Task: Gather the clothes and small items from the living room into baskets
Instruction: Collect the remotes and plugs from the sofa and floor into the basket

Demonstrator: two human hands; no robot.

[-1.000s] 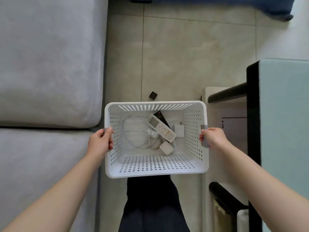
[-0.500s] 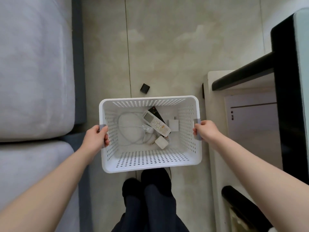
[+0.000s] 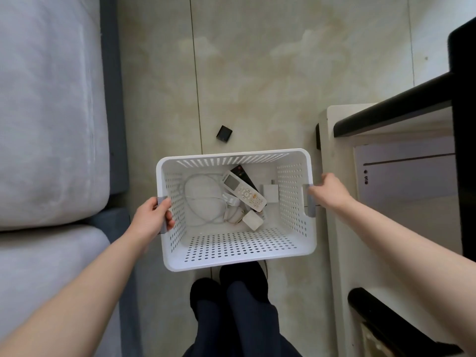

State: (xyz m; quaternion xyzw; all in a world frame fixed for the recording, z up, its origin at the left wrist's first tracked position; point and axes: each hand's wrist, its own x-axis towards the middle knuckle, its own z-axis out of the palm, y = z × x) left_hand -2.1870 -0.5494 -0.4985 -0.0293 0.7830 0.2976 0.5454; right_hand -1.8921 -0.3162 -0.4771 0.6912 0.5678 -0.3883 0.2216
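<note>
There is a single view, from a wide-angle camera worn on the person's head. It looks almost straight down along the body, so the person's own dark-clad legs and feet (image 3: pixel 231 300) sit at the bottom centre and both forearms reach up into the frame from the lower corners. The white perforated basket (image 3: pixel 239 256) lies at arm's length, near the middle. The tiled floor (image 3: pixel 257 73) fills the upper part, farther off. A grey sofa (image 3: pixel 46 112) runs down the left edge and a cream cabinet (image 3: pixel 340 202) down the right; lines bow toward the edges.
</note>
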